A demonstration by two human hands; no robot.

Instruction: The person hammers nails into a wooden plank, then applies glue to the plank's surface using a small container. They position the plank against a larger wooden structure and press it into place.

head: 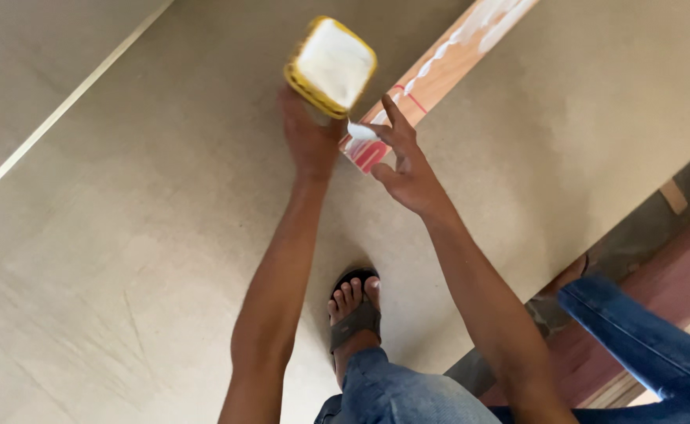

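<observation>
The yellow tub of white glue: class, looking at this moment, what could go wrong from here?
1. The left hand holds the yellow tub open and tilted above the board; glue might spill.
2. The right hand has glue on its fingers and could smear bare board beside the wood strip.
3. The sandalled foot on the board may slip.

Tilted yellow tub [331, 67] of white glue

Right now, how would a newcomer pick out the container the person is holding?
Start at the large beige board covering the floor, then follow the left hand up from the sandalled foot. It grips a yellow tub full of white paste, the only yellow thing, beside the wooden strip.
</observation>
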